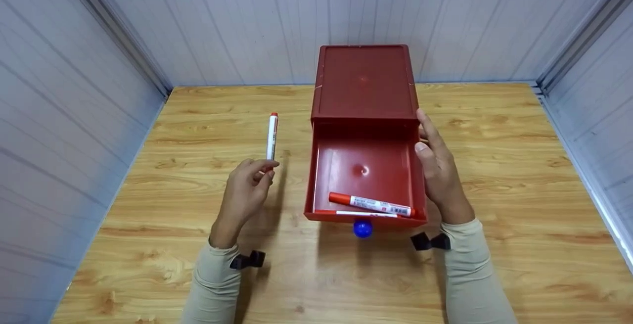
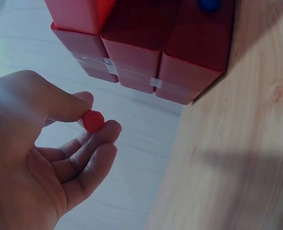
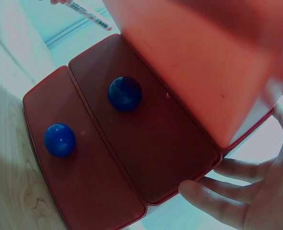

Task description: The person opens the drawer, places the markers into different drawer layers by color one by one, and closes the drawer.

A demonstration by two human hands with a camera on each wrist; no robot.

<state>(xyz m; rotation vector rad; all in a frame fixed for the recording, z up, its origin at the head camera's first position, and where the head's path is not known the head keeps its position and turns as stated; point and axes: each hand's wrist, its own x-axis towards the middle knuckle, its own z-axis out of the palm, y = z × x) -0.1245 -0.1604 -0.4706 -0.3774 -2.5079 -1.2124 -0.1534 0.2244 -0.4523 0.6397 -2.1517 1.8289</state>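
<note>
My left hand (image 1: 242, 193) pinches a white marker (image 1: 272, 138) with red ends by its lower end, upright and left of the red drawer cabinet (image 1: 364, 81). In the left wrist view the marker's round red end (image 2: 93, 121) shows between thumb and fingers. The top drawer (image 1: 378, 173) is pulled out toward me. Inside, near its front wall, lie a red-capped marker (image 1: 373, 204) and another marker (image 1: 363, 213), partly hidden by the drawer's front. My right hand (image 1: 442, 178) rests along the cabinet's right side with fingers extended, thumb by the drawer's edge.
A blue knob (image 1: 362, 228) sits on the pulled-out drawer's front. Below it are two closed drawers with blue knobs, a middle knob (image 3: 124, 93) and a bottom knob (image 3: 60, 140). Pale panel walls (image 1: 237, 22) enclose the wooden table (image 1: 163, 205) at back and sides.
</note>
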